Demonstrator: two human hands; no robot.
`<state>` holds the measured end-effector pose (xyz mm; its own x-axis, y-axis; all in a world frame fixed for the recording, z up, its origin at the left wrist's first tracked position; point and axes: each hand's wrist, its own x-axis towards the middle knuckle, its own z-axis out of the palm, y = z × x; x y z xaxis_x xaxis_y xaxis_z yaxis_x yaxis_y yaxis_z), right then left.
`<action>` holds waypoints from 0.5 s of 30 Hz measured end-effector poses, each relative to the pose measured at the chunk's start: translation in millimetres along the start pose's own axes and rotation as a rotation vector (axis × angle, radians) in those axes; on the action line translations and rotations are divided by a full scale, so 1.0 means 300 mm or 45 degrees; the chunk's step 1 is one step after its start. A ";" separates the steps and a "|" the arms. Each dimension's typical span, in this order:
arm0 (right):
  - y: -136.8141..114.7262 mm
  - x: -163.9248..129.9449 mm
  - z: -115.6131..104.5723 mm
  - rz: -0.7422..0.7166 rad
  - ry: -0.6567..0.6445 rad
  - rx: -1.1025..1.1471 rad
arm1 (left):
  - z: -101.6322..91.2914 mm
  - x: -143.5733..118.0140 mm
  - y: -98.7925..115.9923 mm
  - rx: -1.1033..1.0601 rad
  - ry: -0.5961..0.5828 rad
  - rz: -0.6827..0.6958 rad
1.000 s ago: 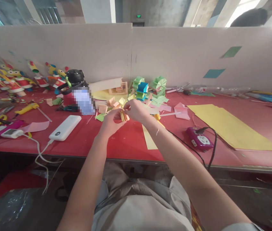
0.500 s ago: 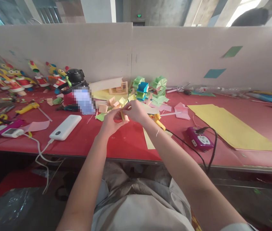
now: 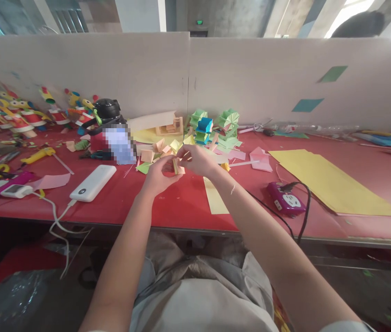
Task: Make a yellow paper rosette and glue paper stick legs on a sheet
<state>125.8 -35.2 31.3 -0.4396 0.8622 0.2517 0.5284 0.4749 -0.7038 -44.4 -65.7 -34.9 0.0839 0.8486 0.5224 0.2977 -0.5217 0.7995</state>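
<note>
My left hand [image 3: 159, 175] is closed around a small folded paper piece [image 3: 177, 168] in yellow and peach, thumb below it and fingers behind. My right hand [image 3: 197, 159] is at its upper right side, fingers bent and pinched together. Whether those fingertips grip the paper or only touch it cannot be made out. Just beyond both hands lies a pile of folded paper pieces [image 3: 147, 156] in peach, yellow and green. Behind it stand green pleated paper shapes [image 3: 229, 120] and a blue and green one [image 3: 205, 125]. My right forearm partly covers a yellow glue gun [image 3: 225, 166].
On the left are a white power bank [image 3: 93, 183] with a cable, another yellow glue gun [image 3: 39, 156], a black-lidded bottle [image 3: 107, 109] and several paper figures [image 3: 22, 115]. Yellow sheets [image 3: 330, 184] and a purple socket block [image 3: 287, 199] lie right. A pale partition [image 3: 112, 69] stands behind.
My right hand has shifted slightly right and down along the paper piece, and its forearm covers more of the glue gun. My left hand stays nearly still, holding the piece.
</note>
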 end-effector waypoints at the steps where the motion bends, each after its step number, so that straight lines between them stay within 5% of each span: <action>1: 0.003 -0.001 -0.004 -0.024 0.020 -0.043 | -0.002 0.000 0.000 -0.028 -0.009 -0.008; 9: -0.008 -0.009 -0.039 0.002 -0.054 -0.052 | -0.015 -0.008 0.015 -0.303 -0.158 -0.115; 15: -0.004 -0.009 -0.030 -0.019 -0.032 -0.061 | -0.015 0.011 -0.005 -0.263 0.048 -0.122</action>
<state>132.8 -36.5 37.4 -0.4656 0.8506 0.2443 0.5559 0.4959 -0.6671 -49.0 -62.5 -33.2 0.0276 0.8930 0.4492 0.1014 -0.4495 0.8875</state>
